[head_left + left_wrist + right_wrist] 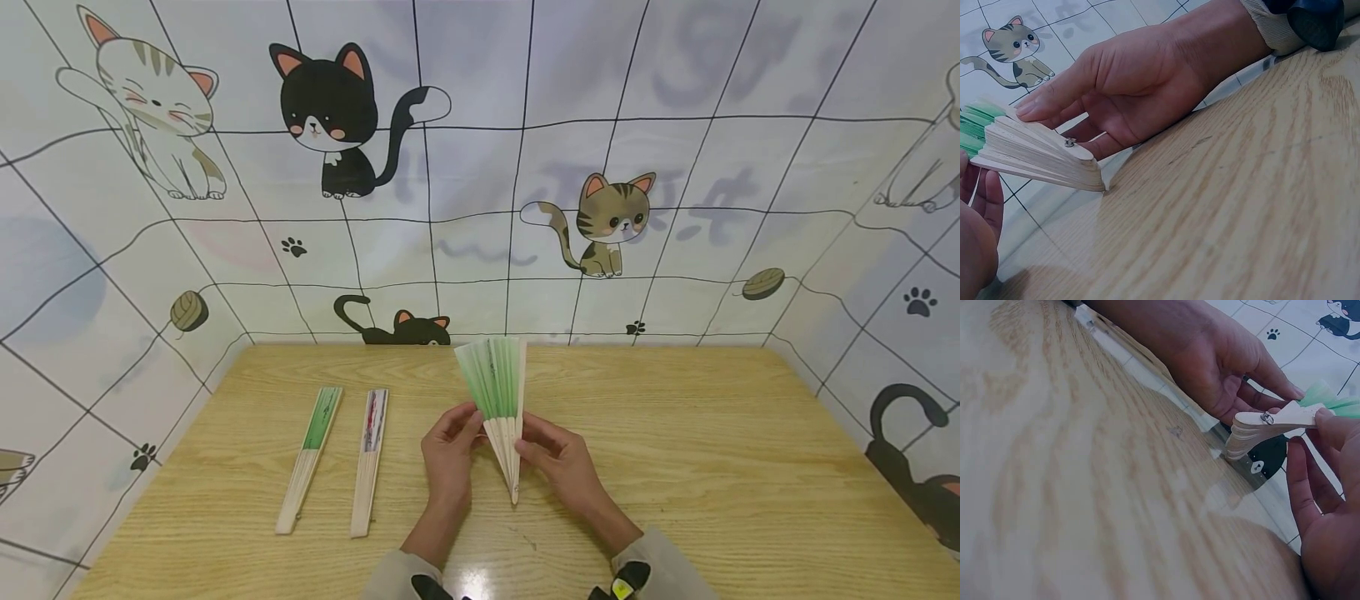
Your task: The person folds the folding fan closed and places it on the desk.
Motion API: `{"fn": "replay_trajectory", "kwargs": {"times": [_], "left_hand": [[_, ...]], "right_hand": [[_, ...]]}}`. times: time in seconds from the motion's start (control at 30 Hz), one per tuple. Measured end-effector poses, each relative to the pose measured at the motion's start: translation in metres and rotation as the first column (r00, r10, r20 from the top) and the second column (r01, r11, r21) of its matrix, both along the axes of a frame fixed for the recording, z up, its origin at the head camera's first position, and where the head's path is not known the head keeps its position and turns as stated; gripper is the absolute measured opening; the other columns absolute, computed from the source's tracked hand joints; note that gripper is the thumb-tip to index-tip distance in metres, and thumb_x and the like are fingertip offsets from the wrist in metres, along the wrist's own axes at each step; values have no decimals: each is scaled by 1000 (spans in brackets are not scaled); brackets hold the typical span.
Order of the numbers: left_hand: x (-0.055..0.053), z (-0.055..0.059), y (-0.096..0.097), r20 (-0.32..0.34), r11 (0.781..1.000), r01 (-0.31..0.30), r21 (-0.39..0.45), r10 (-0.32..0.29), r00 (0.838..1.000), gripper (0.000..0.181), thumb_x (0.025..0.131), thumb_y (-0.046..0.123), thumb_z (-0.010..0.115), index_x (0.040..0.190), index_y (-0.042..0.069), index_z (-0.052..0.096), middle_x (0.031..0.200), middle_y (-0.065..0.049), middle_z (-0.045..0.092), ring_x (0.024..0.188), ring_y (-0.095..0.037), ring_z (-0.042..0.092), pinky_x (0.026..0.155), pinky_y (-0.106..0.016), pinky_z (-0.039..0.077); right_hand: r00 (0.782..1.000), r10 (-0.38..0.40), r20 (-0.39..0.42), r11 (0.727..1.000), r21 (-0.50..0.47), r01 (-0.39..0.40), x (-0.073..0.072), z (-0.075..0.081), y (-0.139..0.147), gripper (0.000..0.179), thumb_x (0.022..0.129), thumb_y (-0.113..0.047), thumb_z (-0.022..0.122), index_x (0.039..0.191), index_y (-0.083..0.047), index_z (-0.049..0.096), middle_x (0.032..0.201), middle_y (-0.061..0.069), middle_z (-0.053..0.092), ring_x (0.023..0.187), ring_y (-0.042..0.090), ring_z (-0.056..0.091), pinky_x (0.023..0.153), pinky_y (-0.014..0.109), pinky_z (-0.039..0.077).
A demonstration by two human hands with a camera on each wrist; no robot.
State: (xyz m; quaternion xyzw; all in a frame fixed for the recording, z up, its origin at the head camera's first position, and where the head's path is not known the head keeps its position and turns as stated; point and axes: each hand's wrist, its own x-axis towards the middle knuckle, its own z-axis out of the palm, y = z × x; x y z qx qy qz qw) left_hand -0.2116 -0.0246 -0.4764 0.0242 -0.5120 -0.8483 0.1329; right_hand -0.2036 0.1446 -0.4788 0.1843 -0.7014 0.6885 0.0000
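Note:
A partly spread folding fan (497, 392) with green-tinted leaf and pale wooden ribs is held between both hands above the table. My left hand (452, 450) pinches its left edge with thumb and fingers. The fan's right edge is gripped by my right hand (561, 460). In the left wrist view, the ribs (1035, 153) narrow to a metal pivot (1070, 142). The right wrist view shows the stacked rib ends (1244, 440) and a bit of green leaf (1322, 397). Some fingers are hidden behind the fan.
On the wooden table (712, 467), left of my hands, lie a closed green fan (309, 458) and a closed fan with a greyish, red-marked leaf (370, 462). Behind the table hangs a cat-patterned cloth (480, 175), which also covers both sides.

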Motion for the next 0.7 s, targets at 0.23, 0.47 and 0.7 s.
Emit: {"fn": "replay_trajectory", "kwargs": {"times": [0.23,0.47,0.7], "left_hand": [[0,-1,0,4,999,2,-32,-2,1000,26,84,8,73,105,-7,67,90,-12,65,71,-17,64,62,-27,57],[0,-1,1,-7,999,1,-39,-2,1000,26,84,8,74,104,-7,67,90,-12,65,70,-17,63,61,-27,57],[1,0,0,-14,999,7,-44,-8,1000,26,84,8,73,104,-7,67,89,-13,65,69,-17,63,60,-27,57]], "right_hand": [[1000,13,-15,999,52,-12,8,18,-2,41,92,-4,63,132,1,54,119,18,62,107,29,60,81,38,57],[999,27,-19,999,30,-26,-1,-1,1,42,93,-6,63,134,-5,55,119,15,63,106,26,61,81,39,57],[999,33,-19,999,18,-33,0,0,1,41,92,-10,64,133,-5,56,117,16,64,103,22,63,81,42,57]]}}
